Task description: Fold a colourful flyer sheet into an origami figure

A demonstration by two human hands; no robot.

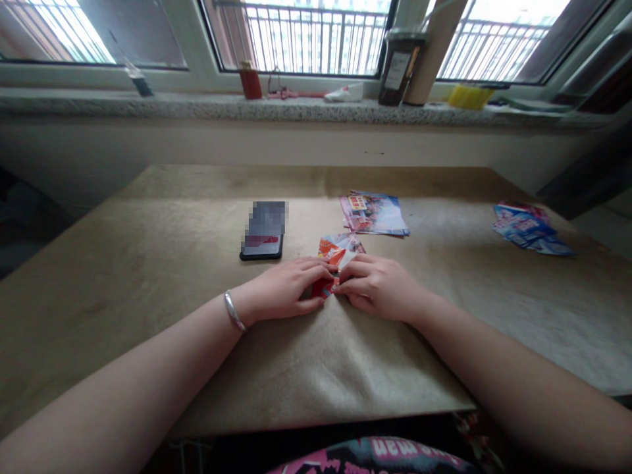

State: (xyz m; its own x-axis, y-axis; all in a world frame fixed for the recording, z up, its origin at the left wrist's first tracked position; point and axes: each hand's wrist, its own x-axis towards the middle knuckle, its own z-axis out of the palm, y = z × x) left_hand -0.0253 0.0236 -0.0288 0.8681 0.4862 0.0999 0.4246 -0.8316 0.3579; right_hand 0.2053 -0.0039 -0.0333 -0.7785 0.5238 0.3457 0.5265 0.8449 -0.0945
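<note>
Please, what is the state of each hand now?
Left hand: partly curled, touching the patterned paper; grip unclear.
Right hand: curled, touching the same paper; grip unclear.

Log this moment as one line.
left hand: on folded paper | right hand: on same paper | phone: beyond left hand

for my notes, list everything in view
Creased printed paper: count unclear, orange, between hands
Flat printed sheets: several, pink, blue, beyond paper
Glossy sheets: several, mostly blue, far right
Rectangular phone: 1, black, left of paper
Smooth table: 1, tan, beneath
Speckled stone sill: 1, grey, back
Small container: 1, red, sill
Lidded tub: 1, black, sill
Blurred items: several, mixed, sill
Framed windows: 3, whitish, above sill
Barred railing: unclear, dark, outside
Printed garment: 1, pink, bottom
Round bracelet: 1, silver, left wrist
Left hand: 1, bare, on paper
Right hand: 1, bare, on paper
</note>
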